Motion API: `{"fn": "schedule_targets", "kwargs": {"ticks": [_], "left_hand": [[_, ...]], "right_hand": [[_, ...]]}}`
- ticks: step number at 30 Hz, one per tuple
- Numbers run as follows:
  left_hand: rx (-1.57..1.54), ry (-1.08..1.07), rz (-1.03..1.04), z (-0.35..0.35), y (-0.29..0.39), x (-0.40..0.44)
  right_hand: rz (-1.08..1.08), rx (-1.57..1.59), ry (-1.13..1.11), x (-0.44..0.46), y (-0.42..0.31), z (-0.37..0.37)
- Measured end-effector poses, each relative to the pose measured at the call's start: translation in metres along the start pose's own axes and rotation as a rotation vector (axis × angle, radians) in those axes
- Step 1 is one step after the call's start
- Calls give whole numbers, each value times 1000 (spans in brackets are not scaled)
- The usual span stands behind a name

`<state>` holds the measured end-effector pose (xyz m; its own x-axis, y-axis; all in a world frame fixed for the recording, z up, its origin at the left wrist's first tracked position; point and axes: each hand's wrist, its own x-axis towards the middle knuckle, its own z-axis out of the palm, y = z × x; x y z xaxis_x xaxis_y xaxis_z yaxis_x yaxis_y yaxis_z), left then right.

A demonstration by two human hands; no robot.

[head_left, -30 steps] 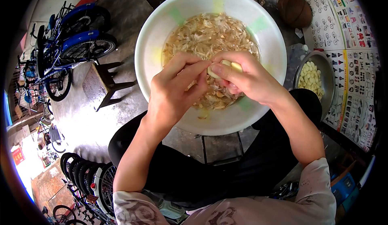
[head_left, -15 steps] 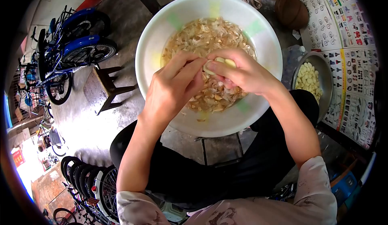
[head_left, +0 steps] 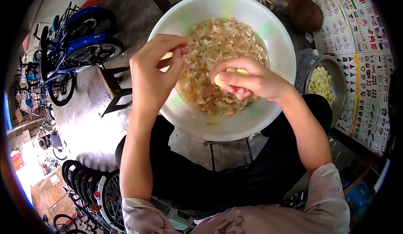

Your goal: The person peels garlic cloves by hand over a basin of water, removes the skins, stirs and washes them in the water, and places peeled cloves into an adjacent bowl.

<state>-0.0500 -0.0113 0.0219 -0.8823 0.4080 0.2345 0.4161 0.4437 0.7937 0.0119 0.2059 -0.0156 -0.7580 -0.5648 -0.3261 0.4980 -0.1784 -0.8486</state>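
Note:
My right hand (head_left: 252, 80) is closed around a few peeled garlic cloves (head_left: 221, 81), pale yellow, over the middle of a wide white basin (head_left: 277, 66). Under it, garlic skins (head_left: 226, 36) and small bits float in brownish water. My left hand (head_left: 157, 66) is raised over the basin's left rim, apart from the right. Its thumb and fingertips come together in a loose pinch; whatever lies between them is too small to make out.
To the right a metal bowl (head_left: 339, 80) holds many peeled cloves (head_left: 321, 82), beside a table covered with printed sheets (head_left: 369, 87). A wooden stool (head_left: 107, 89) and blue bicycles (head_left: 84, 49) stand at left. A brown ball (head_left: 304, 14) lies behind the basin.
My left hand has drawn away from the right, up and to the left toward the basin's rim. My right hand stays over the basin, still gripping the garlic cloves.

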Motion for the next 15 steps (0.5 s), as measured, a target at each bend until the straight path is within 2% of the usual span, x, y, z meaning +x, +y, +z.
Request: {"fn": "schedule_targets", "kwargs": {"ticks": [2,5,7,9,11,15], "left_hand": [[-4,39,-103,-2,-4,2],[54,39,-83,-13,-18,4],[77,14,-153,-21,-18,7],[46,19,-172,-25,-19,9],[-23,34,-161,-26,-25,10],[-60,43,-218,-26,-18,13]], "right_hand": [[-2,20,19,2,1,-2],[14,21,85,-1,-2,-2],[48,-6,211,-6,-9,-1],[27,-55,205,-20,-20,-6],[-163,-78,200,-42,-32,-11],[-377,54,403,-115,-53,-31]]}}
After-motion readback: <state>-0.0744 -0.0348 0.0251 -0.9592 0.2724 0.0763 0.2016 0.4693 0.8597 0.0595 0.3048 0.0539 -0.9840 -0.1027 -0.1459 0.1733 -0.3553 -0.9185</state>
